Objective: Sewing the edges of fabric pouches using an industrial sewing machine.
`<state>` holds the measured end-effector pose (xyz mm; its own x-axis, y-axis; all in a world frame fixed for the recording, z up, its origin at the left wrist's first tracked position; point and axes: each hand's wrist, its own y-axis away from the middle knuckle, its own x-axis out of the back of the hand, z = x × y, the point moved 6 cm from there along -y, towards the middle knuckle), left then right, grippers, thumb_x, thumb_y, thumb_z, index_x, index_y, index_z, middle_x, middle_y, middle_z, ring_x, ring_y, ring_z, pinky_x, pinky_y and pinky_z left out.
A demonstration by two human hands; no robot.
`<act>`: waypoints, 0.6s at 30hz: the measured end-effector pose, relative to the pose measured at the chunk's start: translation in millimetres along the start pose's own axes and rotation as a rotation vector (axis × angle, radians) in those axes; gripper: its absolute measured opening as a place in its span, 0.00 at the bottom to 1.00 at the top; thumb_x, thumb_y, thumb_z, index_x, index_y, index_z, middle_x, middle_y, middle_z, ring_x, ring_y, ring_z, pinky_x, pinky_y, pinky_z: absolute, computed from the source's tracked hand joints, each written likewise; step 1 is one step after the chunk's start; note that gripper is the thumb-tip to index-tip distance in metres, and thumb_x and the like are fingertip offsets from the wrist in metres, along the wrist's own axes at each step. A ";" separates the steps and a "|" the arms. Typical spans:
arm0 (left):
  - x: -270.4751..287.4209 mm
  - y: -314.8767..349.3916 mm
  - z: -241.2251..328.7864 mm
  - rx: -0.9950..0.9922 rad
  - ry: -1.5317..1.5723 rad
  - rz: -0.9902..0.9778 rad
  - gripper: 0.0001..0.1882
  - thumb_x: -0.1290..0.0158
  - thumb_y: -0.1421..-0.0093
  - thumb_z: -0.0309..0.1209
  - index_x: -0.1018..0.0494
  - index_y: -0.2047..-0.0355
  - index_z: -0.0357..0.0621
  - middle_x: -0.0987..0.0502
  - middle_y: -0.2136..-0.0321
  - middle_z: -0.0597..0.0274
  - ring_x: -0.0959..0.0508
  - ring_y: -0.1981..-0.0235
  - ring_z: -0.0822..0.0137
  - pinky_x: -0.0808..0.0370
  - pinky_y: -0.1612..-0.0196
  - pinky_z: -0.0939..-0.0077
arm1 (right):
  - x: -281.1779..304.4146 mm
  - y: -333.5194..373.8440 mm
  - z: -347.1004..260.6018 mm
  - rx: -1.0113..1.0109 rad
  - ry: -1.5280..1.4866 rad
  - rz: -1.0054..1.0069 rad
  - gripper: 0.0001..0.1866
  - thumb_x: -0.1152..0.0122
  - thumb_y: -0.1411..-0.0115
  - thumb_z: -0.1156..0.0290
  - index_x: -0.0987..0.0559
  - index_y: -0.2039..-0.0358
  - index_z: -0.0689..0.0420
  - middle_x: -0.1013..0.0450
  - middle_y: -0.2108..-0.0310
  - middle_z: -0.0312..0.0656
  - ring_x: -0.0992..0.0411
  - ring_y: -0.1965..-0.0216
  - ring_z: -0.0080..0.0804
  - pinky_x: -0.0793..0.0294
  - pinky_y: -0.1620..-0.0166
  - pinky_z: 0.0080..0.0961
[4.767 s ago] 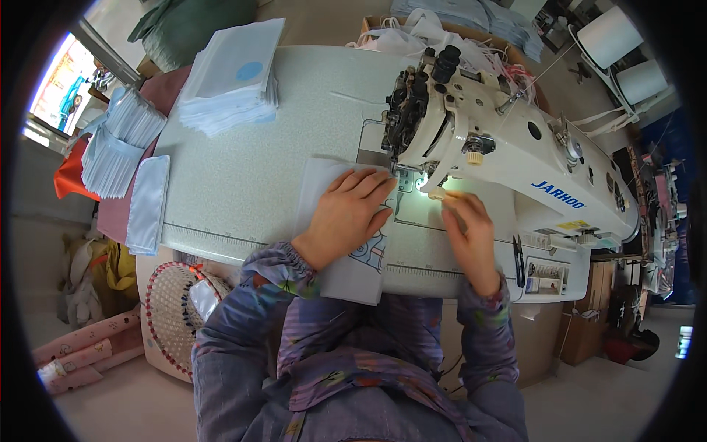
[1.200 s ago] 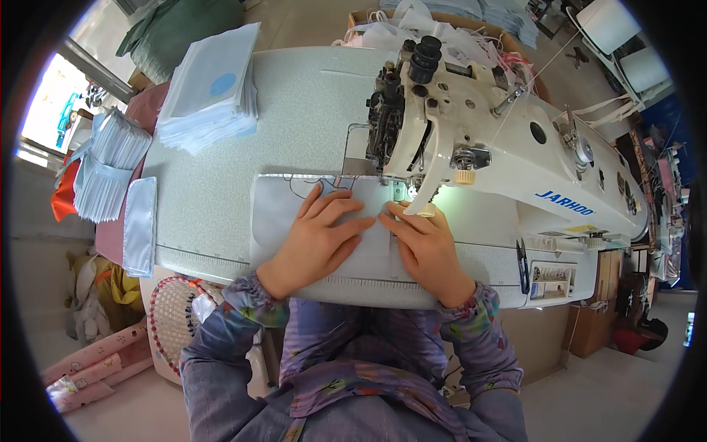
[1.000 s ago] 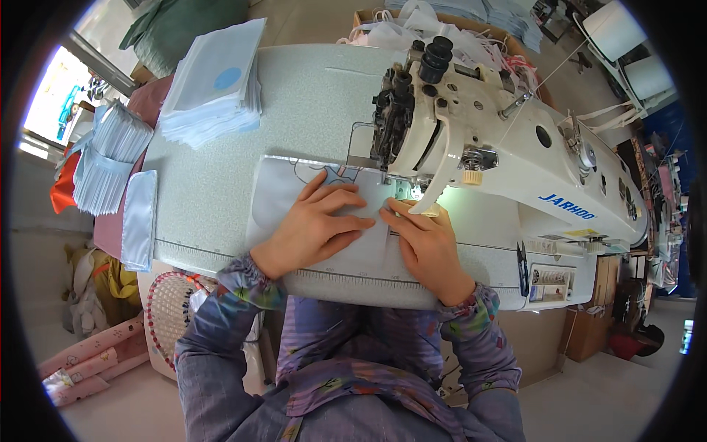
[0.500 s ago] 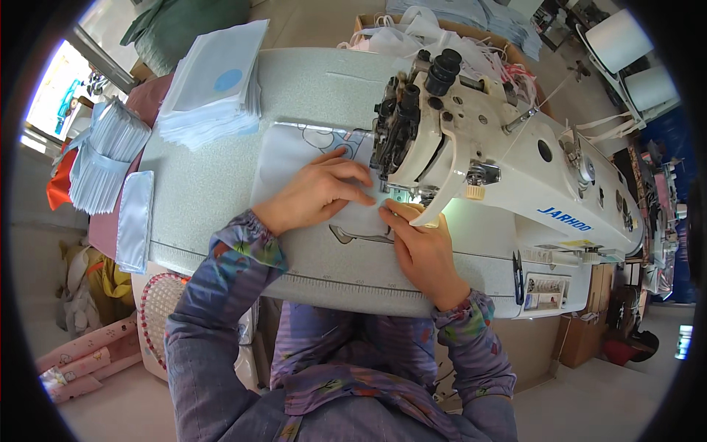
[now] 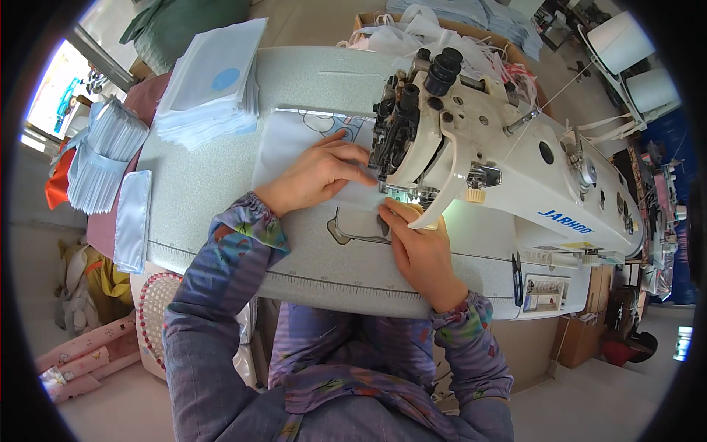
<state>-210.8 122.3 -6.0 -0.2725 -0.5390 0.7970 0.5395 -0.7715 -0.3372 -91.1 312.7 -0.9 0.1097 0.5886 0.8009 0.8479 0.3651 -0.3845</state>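
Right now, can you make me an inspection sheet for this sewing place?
Surface: pale speckled table, with ruler marks along its near edge.
Work things: printed pale cloth beside the sewing machine, its lamp lit.
Clutter: cloth stack and black snips on the table.
Hands: left hand on the cloth, right hand near the lit spot.
Cables: nothing clearly seen.
Surroundings: green bag and box of white straps behind; pink rolls at left.

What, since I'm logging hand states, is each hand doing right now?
Left hand: open, resting on the pale cloth.
Right hand: at the cloth by the sewing machine; whether its grip is closed cannot be told.
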 end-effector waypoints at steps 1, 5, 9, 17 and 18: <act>-0.2 0.5 0.2 0.002 -0.003 -0.007 0.26 0.42 0.43 0.14 0.12 0.50 0.60 0.18 0.46 0.65 0.22 0.35 0.60 0.38 0.21 0.40 | 0.7 0.0 -0.9 0.004 0.001 0.011 0.21 0.35 0.37 0.83 0.14 0.44 0.58 0.18 0.42 0.45 0.20 0.45 0.50 0.25 0.42 0.46; 1.5 4.9 2.9 0.010 -0.089 -0.015 0.29 0.42 0.42 0.14 0.14 0.46 0.63 0.17 0.45 0.66 0.23 0.33 0.60 0.38 0.21 0.41 | 1.6 0.1 -4.1 0.020 -0.008 0.043 0.20 0.35 0.37 0.83 0.14 0.44 0.58 0.18 0.42 0.45 0.20 0.45 0.51 0.25 0.42 0.45; 0.8 14.1 27.1 0.004 -0.283 -0.044 0.26 0.39 0.40 0.23 0.17 0.42 0.58 0.18 0.43 0.67 0.21 0.37 0.57 0.34 0.24 0.43 | 2.2 3.7 -0.1 0.026 -0.048 0.103 0.20 0.35 0.37 0.83 0.14 0.45 0.58 0.18 0.43 0.45 0.20 0.45 0.51 0.24 0.42 0.44; -35.9 32.8 83.0 0.201 -0.273 0.028 0.29 0.34 0.35 0.43 0.23 0.36 0.48 0.24 0.36 0.56 0.25 0.34 0.50 0.34 0.25 0.44 | 5.5 2.2 1.6 -0.008 0.020 0.133 0.19 0.35 0.38 0.83 0.13 0.47 0.56 0.17 0.47 0.43 0.21 0.48 0.49 0.24 0.44 0.45; -39.1 34.9 87.8 0.213 -0.293 0.078 0.30 0.34 0.34 0.43 0.24 0.34 0.48 0.25 0.35 0.55 0.26 0.33 0.50 0.35 0.25 0.44 | 5.1 3.8 3.2 -0.013 0.021 0.135 0.19 0.35 0.38 0.83 0.13 0.47 0.56 0.17 0.47 0.43 0.21 0.48 0.49 0.24 0.44 0.45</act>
<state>-111.4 146.1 -5.0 -0.0005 -0.4500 0.8930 0.7117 -0.6275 -0.3158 -89.0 319.4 0.3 0.2336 0.6165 0.7519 0.8315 0.2742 -0.4831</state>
